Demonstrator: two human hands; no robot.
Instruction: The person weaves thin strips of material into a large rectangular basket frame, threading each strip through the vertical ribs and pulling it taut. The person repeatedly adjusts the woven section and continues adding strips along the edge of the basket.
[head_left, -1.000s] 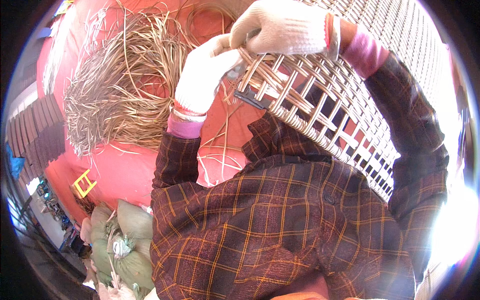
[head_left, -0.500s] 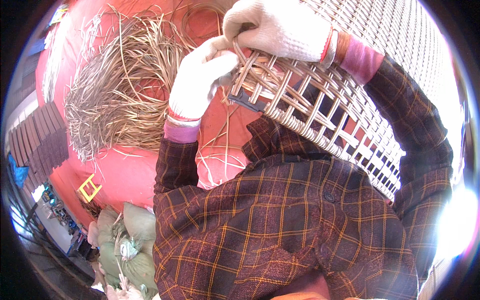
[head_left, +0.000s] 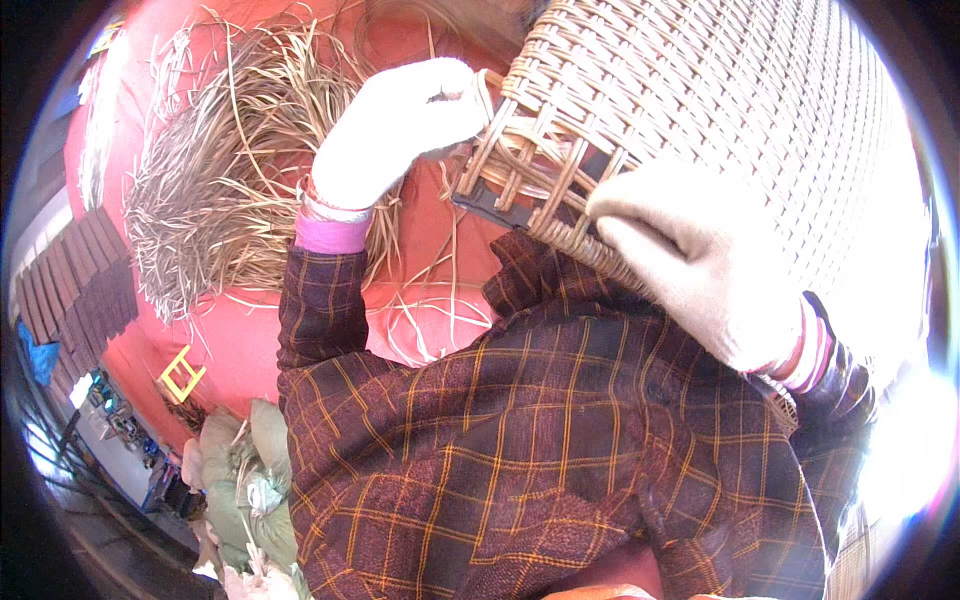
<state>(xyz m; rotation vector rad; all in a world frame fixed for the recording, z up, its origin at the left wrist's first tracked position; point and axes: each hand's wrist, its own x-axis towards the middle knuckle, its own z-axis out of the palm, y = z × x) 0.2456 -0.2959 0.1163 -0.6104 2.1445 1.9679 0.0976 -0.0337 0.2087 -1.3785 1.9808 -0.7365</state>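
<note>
A large woven wicker piece (head_left: 690, 95) slants across the upper right, its near corner an open lattice over a dark frame bar (head_left: 490, 203). In a white knit glove, my left hand (head_left: 400, 125) is closed at that corner, pinching a looped wicker strand (head_left: 487, 90). My right hand (head_left: 700, 255), gloved too, lies over the lattice near the lower rim. Its thumb and fingers are drawn together against the weave; what they pinch is hidden. Loose strands show inside the corner opening.
A big heap of tan wicker strands (head_left: 250, 180) lies on the red cloth surface (head_left: 290, 335) at left. Nearby are a small yellow plastic frame (head_left: 183, 375) and green sacks (head_left: 235, 470). Stacked brown slabs (head_left: 75, 285) stand at far left.
My right hand has left the upper corner and come down and right onto the lattice. My left hand has shifted slightly up, remaining at the corner. The wicker piece has shifted a little.
</note>
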